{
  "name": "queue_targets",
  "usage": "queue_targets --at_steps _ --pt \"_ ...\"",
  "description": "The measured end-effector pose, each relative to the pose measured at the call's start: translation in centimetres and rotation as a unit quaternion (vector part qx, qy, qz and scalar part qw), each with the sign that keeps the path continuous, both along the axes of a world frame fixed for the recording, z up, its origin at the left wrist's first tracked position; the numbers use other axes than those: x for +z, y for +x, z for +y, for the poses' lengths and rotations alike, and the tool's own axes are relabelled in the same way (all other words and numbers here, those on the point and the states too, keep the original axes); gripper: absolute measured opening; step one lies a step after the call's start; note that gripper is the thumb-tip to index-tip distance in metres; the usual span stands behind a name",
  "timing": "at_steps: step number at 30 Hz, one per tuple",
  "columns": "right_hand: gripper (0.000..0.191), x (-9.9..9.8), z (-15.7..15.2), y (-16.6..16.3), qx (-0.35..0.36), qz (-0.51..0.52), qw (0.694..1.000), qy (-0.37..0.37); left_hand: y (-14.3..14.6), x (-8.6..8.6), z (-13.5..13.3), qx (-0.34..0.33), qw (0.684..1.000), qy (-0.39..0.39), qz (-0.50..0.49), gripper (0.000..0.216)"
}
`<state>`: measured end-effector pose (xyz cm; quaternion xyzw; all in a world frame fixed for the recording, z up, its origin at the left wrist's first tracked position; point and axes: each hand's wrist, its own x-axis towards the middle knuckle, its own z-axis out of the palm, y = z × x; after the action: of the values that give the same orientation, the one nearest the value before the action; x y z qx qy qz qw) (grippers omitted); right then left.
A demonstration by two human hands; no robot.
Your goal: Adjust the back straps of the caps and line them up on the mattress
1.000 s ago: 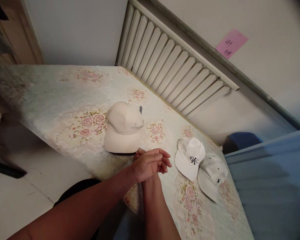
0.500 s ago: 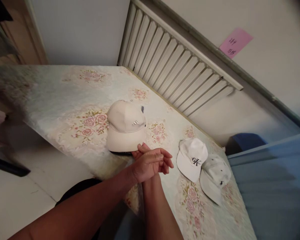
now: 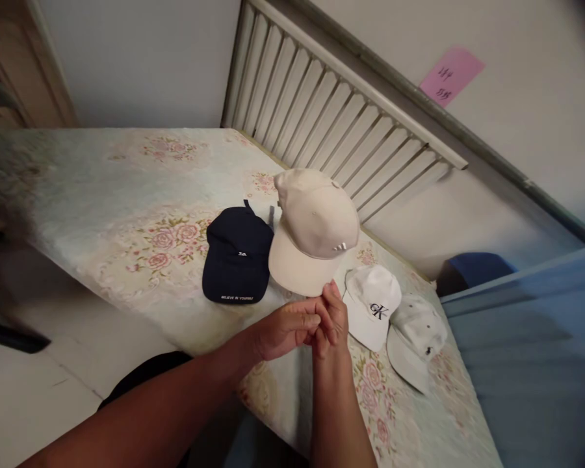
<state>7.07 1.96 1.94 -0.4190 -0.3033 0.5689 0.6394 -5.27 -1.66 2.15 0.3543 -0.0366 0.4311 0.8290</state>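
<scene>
Brim (image 3: 297,266) of beige cap (image 3: 316,218) in your right fingers (image 3: 332,296); left fingers (image 3: 311,305) loosely curled alongside; navy cap (image 3: 237,260) at beige cap's 8 o'clock.

Below the centre, the left hand (image 3: 288,330) and the right hand (image 3: 332,320) are bare. The left forearm (image 3: 175,393), towards seven o'clock, and the right forearm (image 3: 342,409), between five and six, are bare too. Dark cloth (image 3: 224,429) is seen near six; its garment cannot be told.
</scene>
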Motion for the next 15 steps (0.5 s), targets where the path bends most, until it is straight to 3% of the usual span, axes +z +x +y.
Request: queue_targets --at_steps 5,9,12,15 --pt "0.037 0.4 -1.3 5.3 -0.065 0.083 0.994 0.038 0.8 -0.8 0.2 -0.004 0.995 0.005 0.104 0.028" --pt "0.042 0.3 -3.4 8.8 -0.109 0.085 0.989 0.054 1.8 -1.6 0.6 0.069 0.970 -0.041 0.230 0.033" --pt "0.045 0.1 -4.6 10.3 -0.113 0.087 0.989 0.043 2.7 -1.8 1.1 0.125 0.966 -0.076 0.214 0.029" --pt "0.044 -0.5 -5.4 11.5 -0.124 0.093 0.988 0.028 3.5 -1.8 1.5 0.138 0.970 -0.099 0.174 0.027"
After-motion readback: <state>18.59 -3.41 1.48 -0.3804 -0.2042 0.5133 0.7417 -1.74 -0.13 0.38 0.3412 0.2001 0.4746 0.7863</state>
